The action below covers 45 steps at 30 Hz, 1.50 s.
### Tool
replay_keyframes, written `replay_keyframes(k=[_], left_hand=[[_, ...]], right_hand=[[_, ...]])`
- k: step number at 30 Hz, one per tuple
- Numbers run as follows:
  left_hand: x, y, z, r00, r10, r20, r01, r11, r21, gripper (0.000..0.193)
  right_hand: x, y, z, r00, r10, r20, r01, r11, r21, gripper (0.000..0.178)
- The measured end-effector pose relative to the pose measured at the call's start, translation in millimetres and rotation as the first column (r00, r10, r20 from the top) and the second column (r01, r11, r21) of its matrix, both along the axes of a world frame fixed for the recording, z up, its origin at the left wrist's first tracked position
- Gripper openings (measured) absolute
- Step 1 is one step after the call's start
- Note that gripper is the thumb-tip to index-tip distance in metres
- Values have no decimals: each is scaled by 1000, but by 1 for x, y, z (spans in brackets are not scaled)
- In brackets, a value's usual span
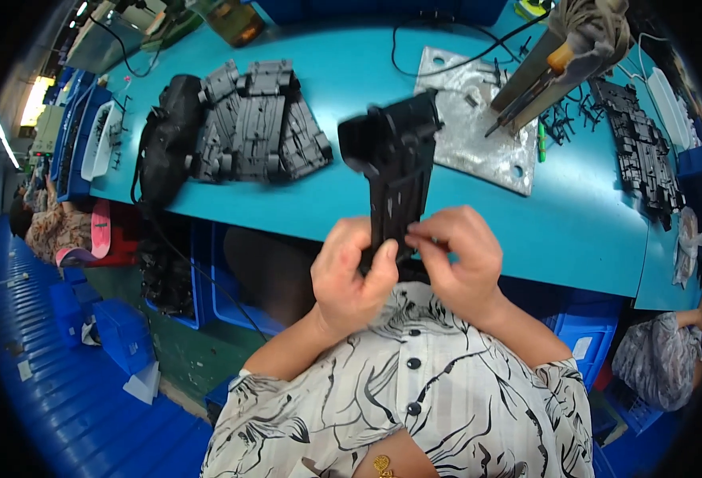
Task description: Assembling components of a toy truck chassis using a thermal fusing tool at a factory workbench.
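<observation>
A long black plastic chassis part (399, 187) stands tilted up in front of my body, its wide boxy end away from me and slightly blurred. My left hand (351, 275) is closed around its near end, thumb on the face. My right hand (461, 251) is closed in a pinch against the part's right edge, low down; any small piece between its fingertips is too hidden to make out. Beyond the left hand, several similar dark grey chassis parts (259, 119) lie overlapping on the turquoise table (311, 203).
At the back right, a metal plate (478, 171) carries an upright fixture (538, 88) with a cable. A black bag-like bundle (174, 135) lies at left. More black parts (638, 147) and a green pen (541, 142) lie to the right. Blue bins (124, 331) stand below; other people sit at both sides.
</observation>
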<state>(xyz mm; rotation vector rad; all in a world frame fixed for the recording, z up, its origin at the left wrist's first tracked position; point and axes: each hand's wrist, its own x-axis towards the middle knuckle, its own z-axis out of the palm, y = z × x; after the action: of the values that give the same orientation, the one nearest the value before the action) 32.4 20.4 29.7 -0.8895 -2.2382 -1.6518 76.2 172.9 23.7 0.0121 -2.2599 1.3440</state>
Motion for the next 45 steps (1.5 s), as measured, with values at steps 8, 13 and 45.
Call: replay_keyframes(k=[8, 13, 45], left_hand=[[0, -5, 5, 901, -220, -373, 139, 963, -231, 42], [-1, 12, -2, 867, -325, -377, 203, 923, -328, 41], [-44, 62, -33, 144, -429, 892, 17, 902, 431, 23]], right_hand=[[31, 5, -12, 965, 263, -5, -260, 948, -182, 39], [44, 2, -21, 991, 135, 3, -107, 791, -602, 28], [30, 64, -31, 946, 134, 296, 223, 395, -891, 18]])
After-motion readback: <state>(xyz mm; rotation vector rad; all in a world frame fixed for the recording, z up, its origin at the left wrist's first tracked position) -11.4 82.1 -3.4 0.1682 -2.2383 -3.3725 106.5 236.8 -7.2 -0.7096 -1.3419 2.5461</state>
